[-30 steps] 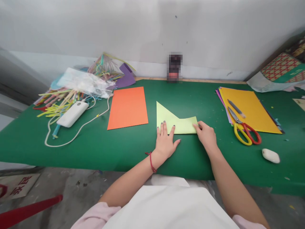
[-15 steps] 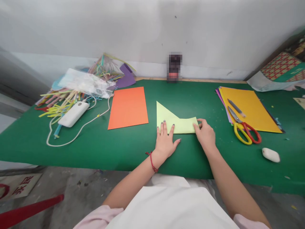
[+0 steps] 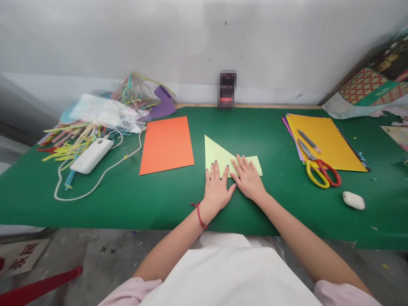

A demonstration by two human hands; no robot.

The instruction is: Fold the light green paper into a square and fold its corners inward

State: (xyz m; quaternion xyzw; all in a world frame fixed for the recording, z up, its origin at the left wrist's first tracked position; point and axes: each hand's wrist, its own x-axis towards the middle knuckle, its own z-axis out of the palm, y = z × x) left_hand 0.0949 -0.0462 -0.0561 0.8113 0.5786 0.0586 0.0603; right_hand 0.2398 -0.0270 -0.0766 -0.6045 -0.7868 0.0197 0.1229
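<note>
A folded sheet of pale green paper (image 3: pixel 216 153) lies on the green table in front of me. Its left part rises to a point and its right part is a low strip. My left hand (image 3: pixel 217 189) rests flat on the paper's lower left, fingers spread. Beside it, my right hand (image 3: pixel 249 178) lies with outstretched fingers across the middle of the strip, pressing on it. The two thumbs are close together at the lower edge. Both hands cover part of the paper, and neither grips anything.
Left of the paper lies an orange sheet (image 3: pixel 167 144). Farther left are a white power bank (image 3: pixel 92 156) with a cable and a heap of paper strips (image 3: pixel 63 148). At right, scissors (image 3: pixel 314 163) and a craft knife (image 3: pixel 308 140) rest on yellow paper (image 3: pixel 338 148), near a white case (image 3: pixel 353 200).
My right hand has let go of the paper's right end and moved left, now flat on the strip. My left hand stays on the paper. The view has shifted slightly.
</note>
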